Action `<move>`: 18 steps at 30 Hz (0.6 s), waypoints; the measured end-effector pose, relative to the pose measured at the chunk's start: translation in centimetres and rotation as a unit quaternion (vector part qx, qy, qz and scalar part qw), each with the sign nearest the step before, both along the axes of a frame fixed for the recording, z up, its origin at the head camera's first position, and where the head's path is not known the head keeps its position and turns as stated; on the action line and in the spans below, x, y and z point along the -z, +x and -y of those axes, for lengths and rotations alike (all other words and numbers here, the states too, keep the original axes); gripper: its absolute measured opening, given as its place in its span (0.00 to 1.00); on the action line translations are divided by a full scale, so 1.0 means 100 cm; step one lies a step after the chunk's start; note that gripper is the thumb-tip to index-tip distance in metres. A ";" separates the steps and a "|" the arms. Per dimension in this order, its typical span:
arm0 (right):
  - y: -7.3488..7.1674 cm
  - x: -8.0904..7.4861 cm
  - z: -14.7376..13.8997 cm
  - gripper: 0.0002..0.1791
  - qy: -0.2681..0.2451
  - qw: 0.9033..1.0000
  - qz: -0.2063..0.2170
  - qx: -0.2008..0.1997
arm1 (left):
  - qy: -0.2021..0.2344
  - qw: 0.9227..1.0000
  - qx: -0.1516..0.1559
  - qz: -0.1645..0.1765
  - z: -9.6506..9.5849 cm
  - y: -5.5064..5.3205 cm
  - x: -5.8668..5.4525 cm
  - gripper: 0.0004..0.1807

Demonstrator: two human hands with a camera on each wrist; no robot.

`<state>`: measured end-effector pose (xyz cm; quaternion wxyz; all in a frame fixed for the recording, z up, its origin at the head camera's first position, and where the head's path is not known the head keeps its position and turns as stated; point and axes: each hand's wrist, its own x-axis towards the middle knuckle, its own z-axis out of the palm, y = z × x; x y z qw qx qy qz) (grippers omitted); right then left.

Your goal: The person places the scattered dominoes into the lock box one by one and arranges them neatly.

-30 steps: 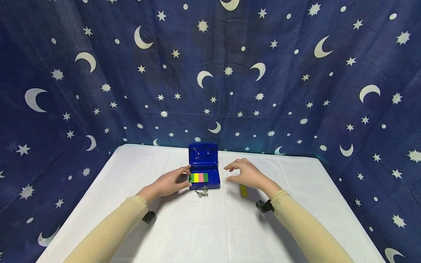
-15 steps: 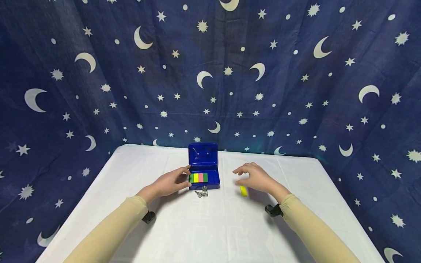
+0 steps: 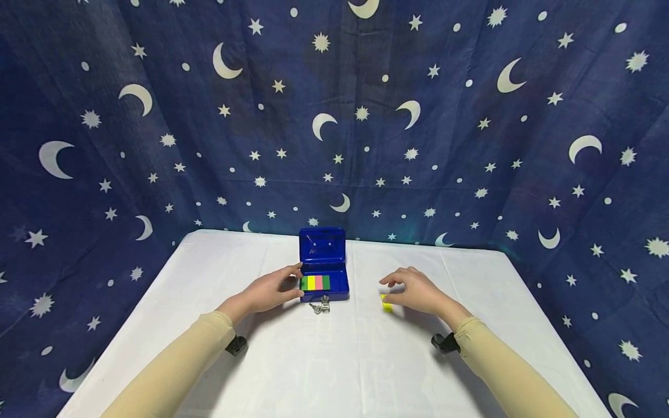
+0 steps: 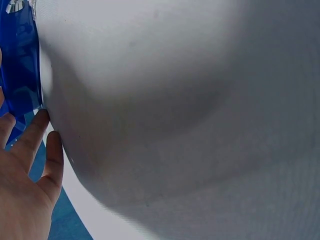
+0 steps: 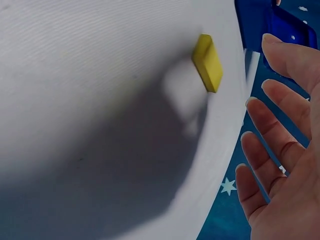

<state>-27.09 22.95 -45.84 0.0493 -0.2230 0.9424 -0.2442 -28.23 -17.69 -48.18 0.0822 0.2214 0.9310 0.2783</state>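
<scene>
A small blue metal cash box [image 3: 341, 283] stands with its lid raised. In its left part lies a row of coloured blocks [image 3: 316, 283], green, yellow and pink. My left hand [image 3: 268, 288] rests at the box's left side, thumb by the front corner and fingertips farther back; the left wrist view shows fingers fairly straight beside the blue wall [image 4: 20, 60]. My right hand [image 3: 418, 290] hovers over a yellow block [image 5: 208, 64] on the table, fingers spread and loosely bent, holding nothing. In the head view its thumb overlaps the block.
A small padlock [image 3: 326, 303] hangs at the box's front, with keys [image 3: 316, 309] beside it. White cloth covers the table [image 3: 313, 371]. Behind it hangs a dark blue curtain [image 3: 292, 145] with moons and stars.
My right hand has moved to the right and nearer to me, away from the box to over the yellow block. The left hand and the box have stayed in place.
</scene>
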 end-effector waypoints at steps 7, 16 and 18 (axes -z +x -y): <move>0.002 0.009 -0.007 0.23 0.008 1.000 0.007 0.010 | -0.003 1.000 0.001 -0.003 0.000 0.000 0.002 0.28; 0.004 0.017 -0.014 0.23 0.003 1.000 0.007 0.015 | -0.003 1.000 -0.004 -0.002 0.000 -0.001 0.002 0.28; 0.005 0.019 -0.015 0.24 0.004 1.000 0.007 0.018 | -0.003 1.000 -0.004 0.000 0.000 -0.001 0.002 0.28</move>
